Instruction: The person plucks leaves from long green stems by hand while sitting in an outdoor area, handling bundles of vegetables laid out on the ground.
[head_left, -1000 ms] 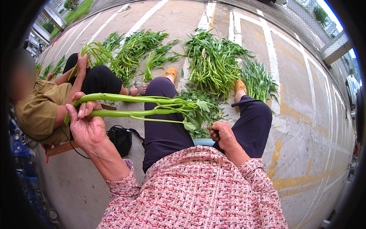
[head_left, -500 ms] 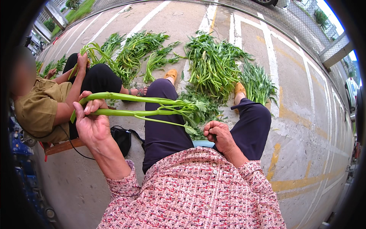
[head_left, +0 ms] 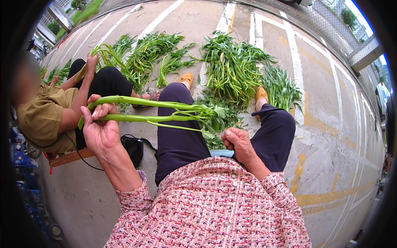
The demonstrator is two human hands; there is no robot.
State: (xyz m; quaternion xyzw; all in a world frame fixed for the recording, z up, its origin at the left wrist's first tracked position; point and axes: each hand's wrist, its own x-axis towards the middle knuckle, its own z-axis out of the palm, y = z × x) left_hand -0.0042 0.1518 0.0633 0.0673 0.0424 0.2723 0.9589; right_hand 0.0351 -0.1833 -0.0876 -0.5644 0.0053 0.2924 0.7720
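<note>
Long, thick green vegetable stalks (head_left: pixel 153 118) with small leafy tips lie across my left thigh's height, held in the air. My left hand (head_left: pixel 102 131) is closed round their bare ends, thumb and fingers pinching them. To the right of the leafy tips, my right hand (head_left: pixel 240 144) is closed, with the thumb pressed on the curled fingers and apart from the stalks. Whether anything small sits inside it is hidden. Beneath the tips, a spread of loose torn leaves (head_left: pixel 225 118) covers the ground between my feet.
A big heap of leafy stalks (head_left: pixel 229 76) lies ahead of my feet, with a smaller bunch (head_left: pixel 281 89) to its right and more bunches (head_left: pixel 153 53) at left. A seated person (head_left: pixel 45 113) at my left handles stalks. A black bag (head_left: pixel 131 152) rests beside my left leg.
My right hand has drawn its fingers in tighter. My left hand and its stalks have barely shifted. The neighbouring person's hand has moved slightly right and up.
</note>
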